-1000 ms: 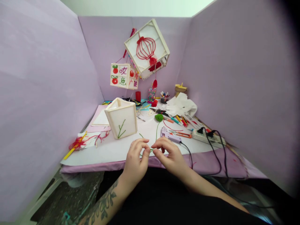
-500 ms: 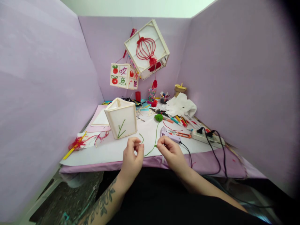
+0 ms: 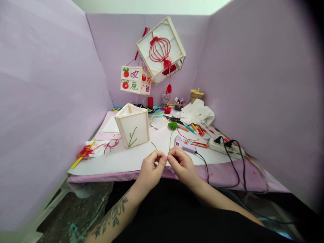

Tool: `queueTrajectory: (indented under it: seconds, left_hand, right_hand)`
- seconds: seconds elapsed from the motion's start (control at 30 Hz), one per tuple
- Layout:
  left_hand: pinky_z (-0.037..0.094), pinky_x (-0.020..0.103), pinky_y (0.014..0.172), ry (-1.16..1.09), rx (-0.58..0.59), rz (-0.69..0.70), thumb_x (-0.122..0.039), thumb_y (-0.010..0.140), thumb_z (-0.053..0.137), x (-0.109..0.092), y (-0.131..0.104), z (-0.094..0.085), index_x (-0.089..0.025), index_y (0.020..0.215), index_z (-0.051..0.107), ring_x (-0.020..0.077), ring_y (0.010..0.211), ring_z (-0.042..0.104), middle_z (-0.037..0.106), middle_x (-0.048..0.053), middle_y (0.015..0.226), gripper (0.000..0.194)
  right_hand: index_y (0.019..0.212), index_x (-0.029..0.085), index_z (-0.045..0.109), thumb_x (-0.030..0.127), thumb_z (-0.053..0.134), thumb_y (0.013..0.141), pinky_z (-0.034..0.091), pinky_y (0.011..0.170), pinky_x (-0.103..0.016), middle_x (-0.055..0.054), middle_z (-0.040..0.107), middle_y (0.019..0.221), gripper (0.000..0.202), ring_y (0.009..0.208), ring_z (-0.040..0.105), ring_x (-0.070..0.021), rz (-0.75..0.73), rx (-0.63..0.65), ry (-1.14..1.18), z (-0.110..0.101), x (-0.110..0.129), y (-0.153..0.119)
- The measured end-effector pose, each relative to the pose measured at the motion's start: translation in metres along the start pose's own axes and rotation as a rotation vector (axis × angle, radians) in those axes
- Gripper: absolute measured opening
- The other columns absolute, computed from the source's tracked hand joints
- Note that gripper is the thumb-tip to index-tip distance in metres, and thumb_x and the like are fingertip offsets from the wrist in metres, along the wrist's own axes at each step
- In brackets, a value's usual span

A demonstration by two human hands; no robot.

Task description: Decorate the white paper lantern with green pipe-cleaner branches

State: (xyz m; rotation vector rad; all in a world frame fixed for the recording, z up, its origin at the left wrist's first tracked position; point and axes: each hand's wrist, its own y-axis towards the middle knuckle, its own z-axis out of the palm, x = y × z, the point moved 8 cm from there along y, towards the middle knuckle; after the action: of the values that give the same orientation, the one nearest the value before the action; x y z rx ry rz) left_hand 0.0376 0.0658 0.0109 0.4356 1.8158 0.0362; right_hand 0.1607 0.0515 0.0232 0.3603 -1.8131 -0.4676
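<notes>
My left hand [image 3: 153, 167] is closed in a pinch, its thumb and fingertip pressed together. Opposite it, my right hand [image 3: 182, 166] pinches too, and the fingertips of both hands meet just over the front of the table. Green yarn [image 3: 171, 140] runs from a small green ball [image 3: 172, 125] down to the fingers; the part in the pinch is mostly covered. A short green end [image 3: 154, 145] shows just above my left hand. To the left stands a three-sided white lantern [image 3: 133, 130] with wooden edges and a green branch shape on its front panel.
A lilac glue gun [image 3: 186, 145] and orange-handled scissors [image 3: 199, 144] lie right of my hands. A power strip [image 3: 226, 148] with black cords sits farther right. Red yarn [image 3: 86, 152] lies at left. A large lantern [image 3: 162, 49] and a smaller one [image 3: 134, 80] hang behind.
My left hand has moved right, bringing its fingertips up to those of my right hand. The low loop of green yarn between them no longer shows. The view has shifted slightly.
</notes>
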Motion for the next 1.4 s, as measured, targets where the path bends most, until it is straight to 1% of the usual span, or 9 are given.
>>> queueTrajectory:
  seconds: [0.17, 0.3, 0.4, 0.47, 0.63, 0.77, 1.0, 1.2, 1.4]
  left_hand:
    - [0.043, 0.024, 0.059, -0.014, -0.019, -0.015, -0.033, 0.087, 0.052, 0.0, 0.0, -0.002, -0.017, 0.074, 0.053, 0.0132, 0.062, 0.053, 0.055, -0.001, 0.066, 0.021]
    - [0.043, 0.023, 0.06, -0.175, -0.022, -0.072, -0.035, 0.087, 0.052, 0.005, 0.0, -0.003, -0.017, 0.074, 0.052, 0.011, 0.059, 0.051, 0.054, -0.002, 0.064, 0.022]
    - [0.039, 0.021, 0.054, -0.306, -0.004, -0.145, -0.038, 0.085, 0.055, 0.013, 0.001, 0.0, -0.017, 0.073, 0.051, 0.0092, 0.054, 0.047, 0.053, -0.003, 0.063, 0.024]
    - [0.035, 0.02, 0.05, -0.379, 0.002, -0.191, -0.04, 0.083, 0.057, 0.018, 0.001, 0.003, -0.018, 0.072, 0.05, 0.0083, 0.052, 0.045, 0.053, -0.003, 0.064, 0.025]
    - [0.03, 0.019, 0.047, -0.477, 0.029, -0.256, -0.038, 0.08, 0.059, 0.024, 0.0, 0.011, -0.017, 0.07, 0.05, 0.007, 0.049, 0.041, 0.05, -0.005, 0.06, 0.024]
    - [0.028, 0.02, 0.046, -0.47, 0.039, -0.251, -0.039, 0.08, 0.06, 0.025, -0.001, 0.014, -0.017, 0.07, 0.051, 0.007, 0.049, 0.039, 0.049, -0.005, 0.058, 0.026]
    - [0.025, 0.02, 0.045, -0.467, 0.073, -0.255, -0.047, 0.082, 0.06, 0.026, -0.002, 0.018, -0.015, 0.076, 0.056, 0.0066, 0.05, 0.04, 0.053, -0.002, 0.065, 0.032]
    - [0.024, 0.019, 0.045, -0.48, 0.056, -0.254, -0.046, 0.081, 0.061, 0.025, -0.001, 0.016, -0.016, 0.075, 0.054, 0.0057, 0.046, 0.036, 0.051, -0.004, 0.059, 0.031]
    - [0.036, 0.021, 0.054, -0.346, -0.013, -0.172, -0.042, 0.084, 0.057, 0.02, -0.001, 0.005, -0.017, 0.075, 0.053, 0.0089, 0.054, 0.046, 0.056, -0.002, 0.067, 0.026]
  right_hand:
    - [0.068, 0.019, 0.051, 0.022, 0.052, 0.088, 0.036, 0.058, -0.027, 0.0, 0.05, 0.068, 0.02, 0.063, 0.046, -0.014, -0.045, 0.008, -0.038, 0.0, 0.004, -0.001]
    - [0.074, 0.019, 0.055, 0.025, 0.048, 0.092, 0.039, 0.061, -0.029, -0.001, 0.053, 0.071, 0.021, 0.067, 0.05, -0.0154, -0.087, -0.014, -0.019, -0.003, 0.004, -0.002]
    - [0.079, 0.02, 0.057, 0.024, 0.053, 0.09, 0.039, 0.057, -0.028, -0.001, 0.053, 0.074, 0.012, 0.065, 0.049, -0.015, -0.096, -0.026, -0.028, -0.004, 0.004, -0.003]
    - [0.086, 0.02, 0.06, 0.022, 0.055, 0.088, 0.042, 0.059, -0.028, -0.002, 0.055, 0.078, 0.005, 0.067, 0.05, -0.0154, -0.142, -0.039, -0.059, -0.004, 0.008, -0.005]
    - [0.091, 0.022, 0.062, 0.015, 0.054, 0.088, 0.045, 0.065, -0.031, -0.004, 0.059, 0.082, 0.01, 0.076, 0.055, -0.0181, -0.283, -0.089, -0.17, -0.003, 0.018, -0.01]
    - [0.085, 0.021, 0.059, 0.011, 0.052, 0.088, 0.044, 0.067, -0.032, -0.004, 0.057, 0.079, 0.013, 0.077, 0.055, -0.0186, -0.315, -0.113, -0.214, -0.003, 0.019, -0.011]
    - [0.075, 0.02, 0.053, 0.015, 0.049, 0.09, 0.04, 0.06, -0.029, -0.002, 0.052, 0.072, 0.016, 0.067, 0.05, -0.0163, -0.225, -0.14, -0.154, -0.009, 0.012, -0.006]
    - [0.082, 0.021, 0.062, 0.015, 0.053, 0.09, 0.042, 0.061, -0.03, -0.002, 0.058, 0.074, 0.013, 0.07, 0.054, -0.0169, -0.259, -0.131, -0.134, -0.007, 0.012, -0.008]
    - [0.092, 0.021, 0.064, 0.018, 0.053, 0.09, 0.044, 0.061, -0.03, -0.005, 0.06, 0.083, 0.012, 0.074, 0.055, -0.0174, -0.233, -0.126, -0.11, -0.008, 0.009, -0.008]
